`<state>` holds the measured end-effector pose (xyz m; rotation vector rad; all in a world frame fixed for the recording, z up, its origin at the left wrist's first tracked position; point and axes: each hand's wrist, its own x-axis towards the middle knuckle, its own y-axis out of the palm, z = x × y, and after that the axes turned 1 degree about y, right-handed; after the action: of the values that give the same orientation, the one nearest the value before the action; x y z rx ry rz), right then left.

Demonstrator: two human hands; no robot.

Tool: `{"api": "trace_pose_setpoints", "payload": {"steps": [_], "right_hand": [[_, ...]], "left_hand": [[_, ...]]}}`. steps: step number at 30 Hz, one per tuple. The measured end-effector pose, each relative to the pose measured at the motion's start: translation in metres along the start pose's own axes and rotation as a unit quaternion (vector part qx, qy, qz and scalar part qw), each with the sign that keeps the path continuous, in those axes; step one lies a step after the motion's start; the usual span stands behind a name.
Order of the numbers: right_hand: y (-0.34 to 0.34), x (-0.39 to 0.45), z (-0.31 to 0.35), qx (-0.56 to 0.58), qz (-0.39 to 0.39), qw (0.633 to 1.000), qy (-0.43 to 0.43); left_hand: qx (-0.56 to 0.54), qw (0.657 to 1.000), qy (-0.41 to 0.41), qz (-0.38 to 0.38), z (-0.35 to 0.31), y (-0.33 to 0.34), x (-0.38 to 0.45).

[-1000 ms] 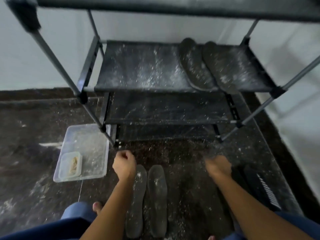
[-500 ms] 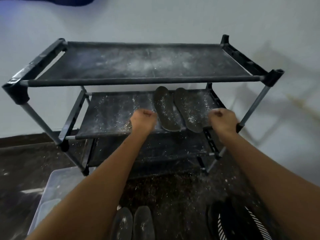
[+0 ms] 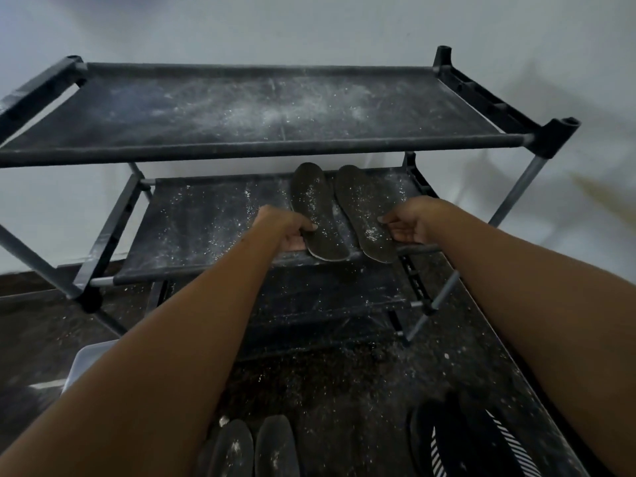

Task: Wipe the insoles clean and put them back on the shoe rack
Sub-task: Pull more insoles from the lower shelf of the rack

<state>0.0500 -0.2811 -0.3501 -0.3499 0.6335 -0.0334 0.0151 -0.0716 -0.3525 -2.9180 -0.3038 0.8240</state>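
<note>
Two dark insoles speckled with white dust lie side by side on the middle shelf of the black shoe rack. My left hand pinches the left insole at its heel edge, thumb on top and fingers underneath. My right hand grips the right insole at its outer heel edge in the same way. Both heels stick out past the shelf's front bar. Another pair of dusty insoles lies on the floor between my arms.
The rack's top shelf is dusted with white powder. A clear plastic tub shows on the floor at the left, mostly behind my arm. A black item with white stripes lies on the floor at the right. The dark floor is littered with white specks.
Both hands rose from the floor to the middle shelf as fists, then opened their fingers and took hold of the two insoles at the heels. The view tilted up.
</note>
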Motion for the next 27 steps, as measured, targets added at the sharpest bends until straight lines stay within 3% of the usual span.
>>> {"api": "trace_pose_setpoints", "payload": {"steps": [14, 20, 27], "right_hand": [[0.004, -0.07, -0.012, 0.139, 0.033, 0.99, 0.009], [0.014, -0.136, -0.067, 0.154, 0.065, 0.986, 0.022], [0.038, -0.163, -0.165, 0.125, 0.068, 0.983, 0.114]], "left_hand": [[-0.079, 0.997, 0.007, 0.02, 0.021, -0.018, -0.058], [-0.15, 0.989, -0.001, 0.0, 0.085, -0.033, -0.133], [-0.141, 0.984, -0.101, -0.044, 0.194, -0.04, -0.177]]}}
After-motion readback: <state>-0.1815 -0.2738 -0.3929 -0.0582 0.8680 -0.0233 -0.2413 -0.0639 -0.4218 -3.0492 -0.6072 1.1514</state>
